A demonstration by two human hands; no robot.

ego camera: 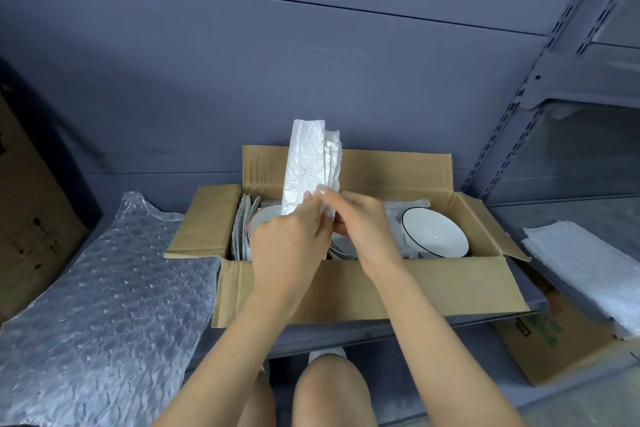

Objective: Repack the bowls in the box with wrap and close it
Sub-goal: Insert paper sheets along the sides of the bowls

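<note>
Cardboard box (346, 288) sits open on the grey shelf (398, 329), all four flaps folded outward. Left hand (287, 250) and right hand (363, 229) meet above the box's middle, both pinching the lower end of a folded white foam wrap sheet (308, 166) that stands upright. White bowl with dark rim (434, 232) lies tilted in the right end of the box, on wrap. Red-rimmed bowl (263, 218) is partly visible at the left end, beside upright wrap sheets. Bubble wrap (104, 281) lies left of the box; further foam sheets (588, 270) lie to the right, apart.
</note>
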